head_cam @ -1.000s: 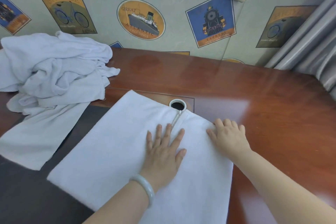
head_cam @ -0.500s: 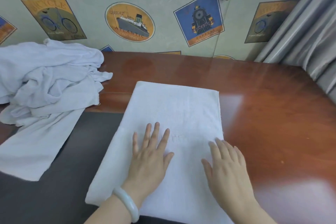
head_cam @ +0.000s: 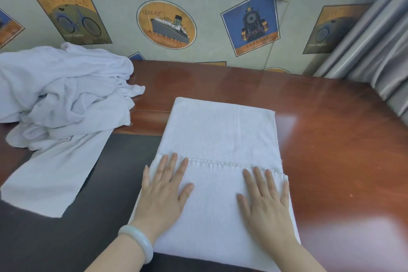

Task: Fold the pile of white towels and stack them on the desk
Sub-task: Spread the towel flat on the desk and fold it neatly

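Note:
A white towel (head_cam: 220, 134) lies flat in front of me, folded over, with a stitched hem line running across its near half. My left hand (head_cam: 164, 192) presses flat on its near left part, fingers straight and spread. My right hand (head_cam: 265, 201) presses flat on its near right part by the towel's right edge. A crumpled pile of white towels (head_cam: 61, 95) sits at the left of the desk (head_cam: 331, 139), and one towel hangs out of the pile toward me.
The desk is glossy reddish wood with a dark inset mat (head_cam: 110, 183) under the towel's left side. A wall with poster prints (head_cam: 165, 24) closes the back. Grey curtains (head_cam: 375, 51) hang at the right.
The towel was skewed with a cable hole showing behind it; it now lies squared up and covers the hole. Both hands slid back toward me and apart, to the near corners.

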Demonstrator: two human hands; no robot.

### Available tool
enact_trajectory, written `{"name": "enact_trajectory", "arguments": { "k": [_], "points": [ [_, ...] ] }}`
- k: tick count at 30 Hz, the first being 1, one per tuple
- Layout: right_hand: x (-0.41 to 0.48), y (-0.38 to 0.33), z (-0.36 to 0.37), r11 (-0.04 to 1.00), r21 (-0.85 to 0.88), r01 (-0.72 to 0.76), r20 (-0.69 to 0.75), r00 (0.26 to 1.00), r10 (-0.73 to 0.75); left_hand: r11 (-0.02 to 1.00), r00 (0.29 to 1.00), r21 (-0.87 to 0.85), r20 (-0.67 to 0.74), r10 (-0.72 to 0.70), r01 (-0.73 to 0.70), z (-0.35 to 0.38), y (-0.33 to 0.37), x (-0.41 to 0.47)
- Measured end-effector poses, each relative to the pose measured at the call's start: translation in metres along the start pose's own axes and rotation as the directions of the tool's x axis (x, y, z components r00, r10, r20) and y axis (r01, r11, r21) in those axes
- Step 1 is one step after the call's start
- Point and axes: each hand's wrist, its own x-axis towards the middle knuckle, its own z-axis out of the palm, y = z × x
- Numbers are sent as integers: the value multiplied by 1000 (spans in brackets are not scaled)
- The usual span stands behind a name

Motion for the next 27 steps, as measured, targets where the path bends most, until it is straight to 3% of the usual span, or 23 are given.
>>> {"name": "enact_trajectory", "arguments": {
  "k": [2,6,10,12,20,24,27],
  "points": [
    [-2,-20,-5,999,33,-27,-17,999,27,1000,1000,-12,7,-2,2,-1,3,1],
    [-19,-47,2,995,-33,98,5,995,-98,998,999,-56,20,25,-24,-1,0,0],
    [-26,-22,4,987,-36,-156,82,984,158,998,998,-62,62,23,-19,-6,-2,-6],
    [-30,-20,2,982,-42,-184,109,976,188,999,998,-40,67,4,-2,-7,-1,-16],
    [-67,-49,8,997,13,-80,59,995,79,1000,997,-12,68,28,-27,-5,-35,-65],
    [-10,-39,-26,959,277,-58,-191,975,114,992,1000,-126,-4,29,-30,-18,-53,-22],
    [64,-19,-61,779,586,-222,-40,953,302,903,988,-400,38,-153,155,-45,-66,46]
  ]
}}
